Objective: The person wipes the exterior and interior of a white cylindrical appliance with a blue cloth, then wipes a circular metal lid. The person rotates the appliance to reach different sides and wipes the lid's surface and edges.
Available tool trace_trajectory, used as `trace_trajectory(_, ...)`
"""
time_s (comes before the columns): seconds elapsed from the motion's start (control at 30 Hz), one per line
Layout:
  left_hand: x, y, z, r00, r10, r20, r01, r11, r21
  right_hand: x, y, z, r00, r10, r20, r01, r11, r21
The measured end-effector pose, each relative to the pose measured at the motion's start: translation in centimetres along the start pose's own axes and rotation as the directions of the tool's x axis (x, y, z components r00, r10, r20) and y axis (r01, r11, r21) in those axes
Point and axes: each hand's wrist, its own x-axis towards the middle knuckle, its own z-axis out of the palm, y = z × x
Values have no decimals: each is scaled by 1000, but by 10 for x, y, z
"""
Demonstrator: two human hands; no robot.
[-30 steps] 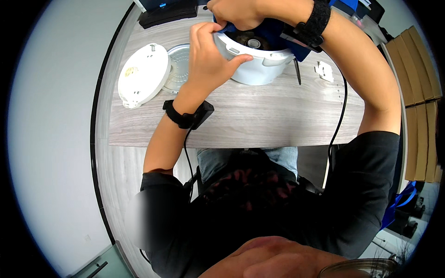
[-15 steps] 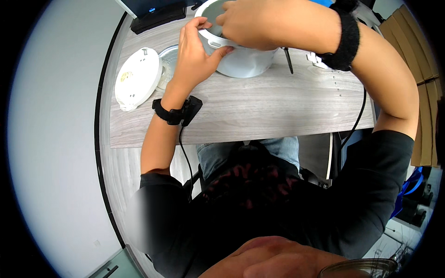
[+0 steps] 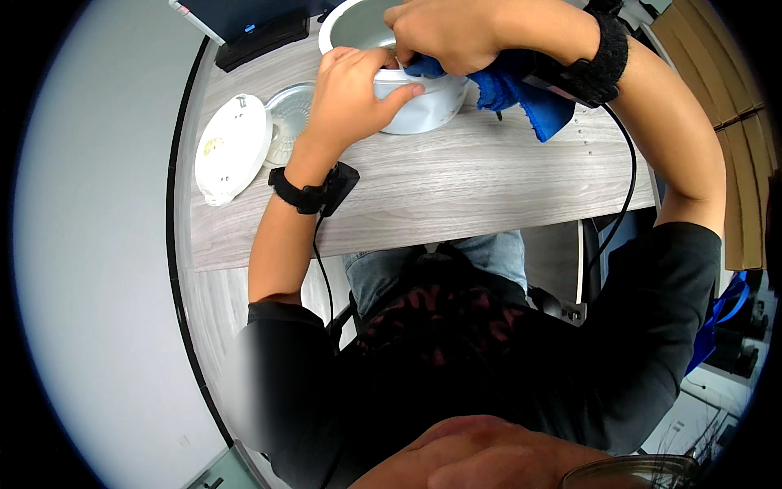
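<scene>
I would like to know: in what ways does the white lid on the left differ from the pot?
The pot is deep and hollow, while the lid is a shallow disc. The left hand grips the pot's rim and the right hand holds a cloth at it; neither touches the lid. The lid bears a yellowish patch; none shows on the pot's outer wall. Both are whitish and round.
</scene>
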Motion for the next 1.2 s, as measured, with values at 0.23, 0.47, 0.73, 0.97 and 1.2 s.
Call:
trace_trajectory(0.23, -2, -4, 1, 1000, 15, 4, -15, 1000, 14, -19, -7, -4, 998, 57, -12, -56, 996, 76)
trace_trajectory(0.47, -1, -5, 2, 1000, 13, 20, -13, 999, 31, -16, 8, 13, 993, 113, -45, -108, 989, 100)
trace_trajectory(0.73, -1, -3, 2, 998, 56, -12, -55, 998, 32, -64, 39, 55, 902, 121, -415, -76, 990, 123)
trace_trajectory(0.97, 1, -4, 0, 999, 42, 26, -43, 999, 14, -84, 0, 98, 677, 409, -612, -270, 911, 311)
trace_trajectory(1.2, -1, -6, -3, 998, 34, 54, -33, 999, -20, -60, -35, 130, 580, 384, -718, -139, 916, 378)
